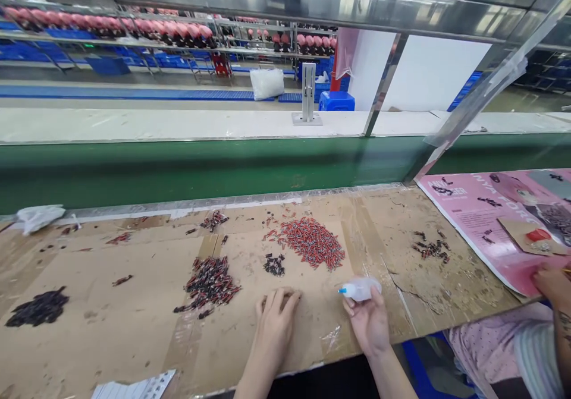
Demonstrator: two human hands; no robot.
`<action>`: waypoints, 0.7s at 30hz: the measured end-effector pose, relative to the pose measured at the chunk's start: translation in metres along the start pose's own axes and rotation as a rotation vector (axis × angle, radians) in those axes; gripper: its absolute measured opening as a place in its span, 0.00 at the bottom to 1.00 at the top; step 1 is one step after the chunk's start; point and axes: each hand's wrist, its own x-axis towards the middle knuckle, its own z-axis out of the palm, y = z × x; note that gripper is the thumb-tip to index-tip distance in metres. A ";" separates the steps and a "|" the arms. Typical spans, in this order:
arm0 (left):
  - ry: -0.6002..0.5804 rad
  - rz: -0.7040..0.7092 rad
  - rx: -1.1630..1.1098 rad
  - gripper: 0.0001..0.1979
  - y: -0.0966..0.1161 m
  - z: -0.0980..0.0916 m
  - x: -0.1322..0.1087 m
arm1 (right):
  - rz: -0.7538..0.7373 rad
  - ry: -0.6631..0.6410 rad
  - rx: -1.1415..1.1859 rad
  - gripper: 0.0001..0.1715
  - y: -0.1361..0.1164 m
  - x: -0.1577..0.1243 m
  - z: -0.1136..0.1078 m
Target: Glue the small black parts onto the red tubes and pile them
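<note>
Both hands reach in over the near edge of the tabletop (134,321), forearms angled inward, on the near side of the red pile (314,243). The left hand (276,313) is nearer and to the left of that pile, back up, fingers bent and close together, thumb side toward the right; whether its fingertips pinch a small part cannot be told. The right hand (369,321), nearer and to the right of the pile, is turned partly palm up, its fingers and thumb gripping the bottle (360,289). The bottle lies tilted sideways, just nearer than the pile, its blue tip (342,291) pointing left.
</note>
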 end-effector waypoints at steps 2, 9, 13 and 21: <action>0.005 0.005 -0.025 0.17 -0.003 -0.001 0.002 | 0.030 -0.040 -0.027 0.25 0.003 0.001 0.004; 0.021 -0.210 -0.098 0.16 -0.004 0.005 0.011 | 0.052 -0.003 -0.072 0.23 0.007 0.005 0.015; -0.036 -0.221 -0.176 0.13 -0.008 0.000 0.018 | 0.035 0.050 -0.076 0.21 0.007 0.009 0.018; 0.072 -0.246 -0.084 0.14 -0.005 -0.006 0.017 | -0.053 0.087 -0.210 0.20 0.014 0.015 0.013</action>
